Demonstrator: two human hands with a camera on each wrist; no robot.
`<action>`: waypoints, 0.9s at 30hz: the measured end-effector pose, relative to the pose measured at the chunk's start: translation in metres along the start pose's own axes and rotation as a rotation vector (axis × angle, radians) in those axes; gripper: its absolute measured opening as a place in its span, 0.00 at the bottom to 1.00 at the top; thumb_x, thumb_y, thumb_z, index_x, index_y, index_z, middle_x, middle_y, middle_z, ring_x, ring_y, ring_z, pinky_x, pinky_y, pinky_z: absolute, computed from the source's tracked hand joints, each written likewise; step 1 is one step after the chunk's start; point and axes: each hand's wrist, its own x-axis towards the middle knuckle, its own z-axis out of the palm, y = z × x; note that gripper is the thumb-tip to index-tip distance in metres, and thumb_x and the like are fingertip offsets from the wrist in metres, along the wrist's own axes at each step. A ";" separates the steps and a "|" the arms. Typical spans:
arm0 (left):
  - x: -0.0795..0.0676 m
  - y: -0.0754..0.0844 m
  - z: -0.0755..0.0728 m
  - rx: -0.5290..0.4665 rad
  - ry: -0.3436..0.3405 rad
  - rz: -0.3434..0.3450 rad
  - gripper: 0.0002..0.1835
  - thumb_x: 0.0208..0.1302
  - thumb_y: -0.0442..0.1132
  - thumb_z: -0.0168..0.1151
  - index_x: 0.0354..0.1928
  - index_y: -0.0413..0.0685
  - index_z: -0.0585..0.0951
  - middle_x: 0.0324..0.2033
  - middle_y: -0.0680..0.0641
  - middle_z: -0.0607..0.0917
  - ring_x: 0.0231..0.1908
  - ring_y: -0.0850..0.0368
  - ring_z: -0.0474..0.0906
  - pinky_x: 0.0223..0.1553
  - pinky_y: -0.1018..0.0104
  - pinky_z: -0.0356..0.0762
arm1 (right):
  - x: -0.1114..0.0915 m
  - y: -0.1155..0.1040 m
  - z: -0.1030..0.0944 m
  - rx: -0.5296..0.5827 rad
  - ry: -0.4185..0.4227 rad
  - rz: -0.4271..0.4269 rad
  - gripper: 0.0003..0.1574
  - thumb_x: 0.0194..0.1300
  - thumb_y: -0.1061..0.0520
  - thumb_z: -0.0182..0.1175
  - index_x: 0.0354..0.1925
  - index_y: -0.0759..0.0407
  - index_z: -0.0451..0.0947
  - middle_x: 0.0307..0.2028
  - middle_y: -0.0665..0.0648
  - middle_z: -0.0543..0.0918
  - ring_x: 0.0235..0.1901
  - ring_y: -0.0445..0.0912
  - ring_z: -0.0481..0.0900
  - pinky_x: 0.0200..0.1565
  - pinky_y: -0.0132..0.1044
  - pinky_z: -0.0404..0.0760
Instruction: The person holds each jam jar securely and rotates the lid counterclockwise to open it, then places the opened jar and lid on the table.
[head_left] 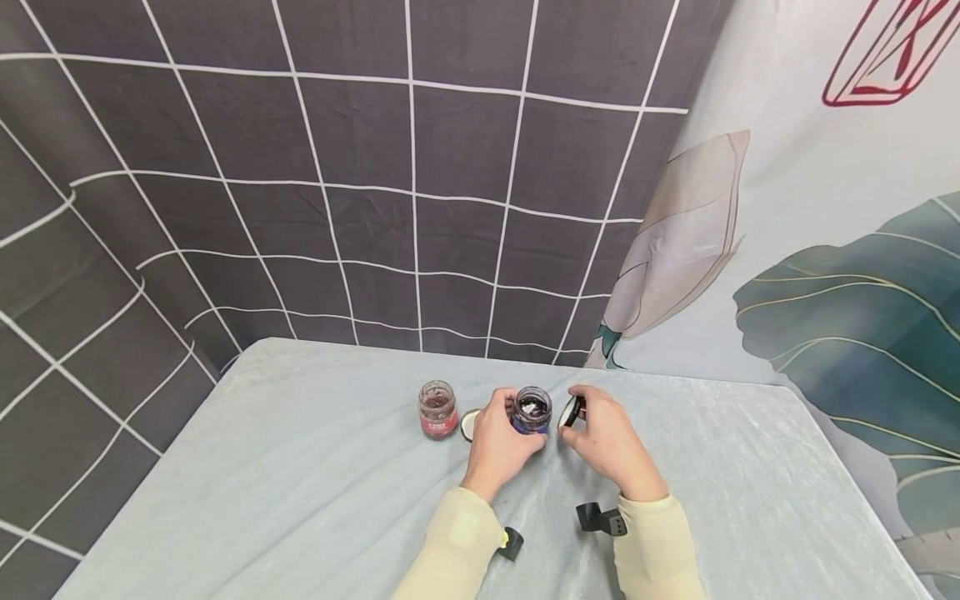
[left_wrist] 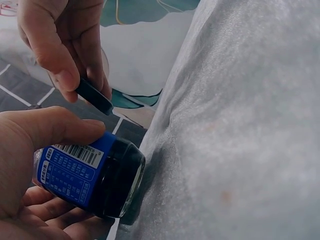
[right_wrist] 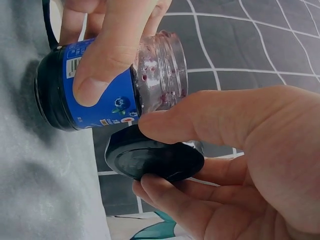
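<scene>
My left hand (head_left: pixel 501 446) grips a glass jam jar (right_wrist: pixel 100 107) with a blue label showing blueberries and a barcode. The jar is uncapped, with dark jam low inside and smears on its clear neck. Just right of it, my right hand (head_left: pixel 611 437) pinches a black lid (right_wrist: pixel 155 157) by the edge, tilted, its white inside toward the jar in the head view. Lid and jar mouth stand apart there. Left of my left hand lies a second lid (head_left: pixel 468 425), white side up, partly hidden behind that hand.
Another uncapped glass jar (head_left: pixel 438 410), with a red label, stands at the left beside the second lid. A pale cloth covers the table (head_left: pixel 300 467). Behind it hangs a dark grid-patterned curtain (head_left: pixel 367 225), with a leaf-printed one (head_left: pixel 847 308) at right.
</scene>
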 end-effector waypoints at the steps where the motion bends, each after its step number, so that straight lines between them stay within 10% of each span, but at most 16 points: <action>1: 0.000 0.000 0.000 0.000 -0.001 -0.001 0.33 0.38 0.38 0.80 0.51 0.48 0.76 0.42 0.49 0.86 0.44 0.54 0.82 0.50 0.58 0.79 | 0.000 0.000 0.000 -0.001 -0.001 0.000 0.33 0.51 0.67 0.70 0.56 0.76 0.74 0.48 0.71 0.82 0.43 0.59 0.84 0.49 0.53 0.81; 11: -0.001 0.001 0.000 0.005 -0.003 0.000 0.34 0.38 0.38 0.81 0.51 0.48 0.76 0.42 0.49 0.86 0.44 0.53 0.82 0.50 0.57 0.79 | 0.001 0.002 0.000 -0.036 -0.017 0.008 0.36 0.46 0.67 0.69 0.56 0.75 0.74 0.37 0.62 0.79 0.32 0.51 0.74 0.40 0.47 0.76; 27: -0.001 0.002 0.000 0.010 -0.009 -0.014 0.33 0.38 0.38 0.81 0.51 0.49 0.76 0.42 0.49 0.86 0.45 0.53 0.82 0.50 0.57 0.79 | 0.002 0.005 0.002 -0.039 -0.050 0.028 0.39 0.45 0.67 0.69 0.58 0.78 0.73 0.52 0.74 0.80 0.53 0.65 0.78 0.57 0.58 0.75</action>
